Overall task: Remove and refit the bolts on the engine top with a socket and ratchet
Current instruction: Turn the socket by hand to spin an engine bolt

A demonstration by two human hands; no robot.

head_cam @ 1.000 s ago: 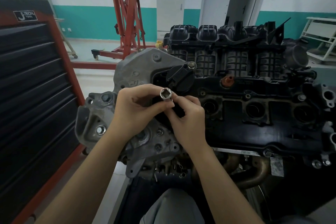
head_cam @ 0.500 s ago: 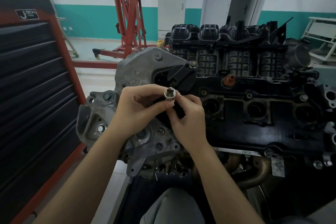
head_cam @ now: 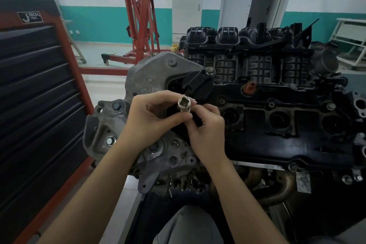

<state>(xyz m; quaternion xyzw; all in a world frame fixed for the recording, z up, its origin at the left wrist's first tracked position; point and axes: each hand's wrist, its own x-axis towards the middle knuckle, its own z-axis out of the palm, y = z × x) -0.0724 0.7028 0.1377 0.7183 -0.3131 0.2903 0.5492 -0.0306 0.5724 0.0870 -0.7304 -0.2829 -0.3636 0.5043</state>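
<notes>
Standing in a workshop: white walls with teal band, red engine hoist [head_cam: 141, 18] and grey control cabinet [head_cam: 187, 4] at back, black-and-red tool chest [head_cam: 37, 89] at left. Facing engine [head_cam: 277, 121] with black valve cover, grey timing cover on near-left end. Holding socket [head_cam: 184, 103] above that end, square drive opening facing camera. Pinching it with left hand [head_cam: 153, 120], thumb beneath; gripping it also with right hand [head_cam: 206, 127], fingertips curled against its right side.

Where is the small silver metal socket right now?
In the head view the small silver metal socket sits centre frame, pinched between the left hand and right hand, square drive hole facing the camera, just in front of the black round oil filler cap.
</notes>
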